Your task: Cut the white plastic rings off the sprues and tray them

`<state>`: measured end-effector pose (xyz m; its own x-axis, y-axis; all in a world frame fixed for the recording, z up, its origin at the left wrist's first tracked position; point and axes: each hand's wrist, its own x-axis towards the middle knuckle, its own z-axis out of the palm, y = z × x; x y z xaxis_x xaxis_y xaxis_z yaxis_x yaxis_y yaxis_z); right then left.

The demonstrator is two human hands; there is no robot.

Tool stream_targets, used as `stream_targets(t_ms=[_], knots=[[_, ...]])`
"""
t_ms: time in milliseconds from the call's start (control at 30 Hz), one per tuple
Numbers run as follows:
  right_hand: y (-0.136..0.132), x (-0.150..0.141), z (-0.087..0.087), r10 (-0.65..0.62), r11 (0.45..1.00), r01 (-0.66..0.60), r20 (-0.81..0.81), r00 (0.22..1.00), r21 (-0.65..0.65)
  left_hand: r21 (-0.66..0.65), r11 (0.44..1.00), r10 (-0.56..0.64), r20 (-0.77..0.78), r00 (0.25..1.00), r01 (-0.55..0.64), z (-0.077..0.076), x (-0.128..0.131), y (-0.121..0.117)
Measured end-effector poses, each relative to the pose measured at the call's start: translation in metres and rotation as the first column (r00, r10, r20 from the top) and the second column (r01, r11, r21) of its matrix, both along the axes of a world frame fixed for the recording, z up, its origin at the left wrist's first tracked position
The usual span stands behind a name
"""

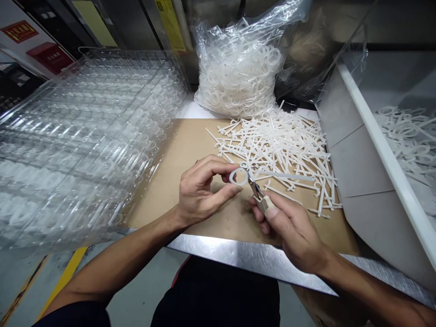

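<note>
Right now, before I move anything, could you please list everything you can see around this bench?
Plastic ring: one, white, pinched in the left hand above the cardboard.
Small cutters: one pair, metal with pale grips, in the right hand beside the ring.
Plastic runners: many, white, heaped on the cardboard.
Cardboard sheet: one, tan, on the bench.
Bag of rings: one, clear bag, white rings, behind the heap.
Clear trays: one stack, transparent, at left.
Bin: one, grey with white rim, at right, holding white rings.
Steel bench edge: one, silver, nearest the person.
Left hand: one, holding the ring.
Right hand: one, holding the cutters.
</note>
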<state>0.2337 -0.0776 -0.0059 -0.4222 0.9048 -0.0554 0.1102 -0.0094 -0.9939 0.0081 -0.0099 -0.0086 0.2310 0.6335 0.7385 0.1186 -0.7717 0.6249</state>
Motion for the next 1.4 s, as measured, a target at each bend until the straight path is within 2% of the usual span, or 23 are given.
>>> stream_targets(t_ms=[367, 467, 633, 867, 1400], knots=[[-0.007, -0.006, 0.007, -0.016, 0.998, 0.018, 0.025, 1.0, -0.062, -0.025, 1.0, -0.004, 0.013, 1.0, 0.005, -0.001, -0.001, 0.0], [-0.004, -0.007, 0.003, -0.023, 0.997, 0.024, 0.013, 1.0, -0.074, -0.049, 0.999, 0.006, 0.041, 0.999, -0.004, -0.002, 0.0, 0.001], [0.0, -0.004, -0.009, -0.045, 0.996, 0.045, 0.006, 0.999, -0.083, -0.013, 0.998, 0.055, 0.073, 0.996, -0.054, 0.002, 0.001, 0.0], [0.002, -0.004, -0.009, -0.013, 1.0, 0.013, 0.038, 0.999, -0.018, 0.012, 0.997, 0.074, 0.045, 0.996, -0.075, 0.007, 0.001, -0.003], [0.002, -0.003, -0.009, 0.001, 1.0, 0.0, 0.054, 0.999, -0.009, 0.035, 0.998, 0.052, 0.059, 0.997, -0.054, 0.008, 0.001, -0.003]])
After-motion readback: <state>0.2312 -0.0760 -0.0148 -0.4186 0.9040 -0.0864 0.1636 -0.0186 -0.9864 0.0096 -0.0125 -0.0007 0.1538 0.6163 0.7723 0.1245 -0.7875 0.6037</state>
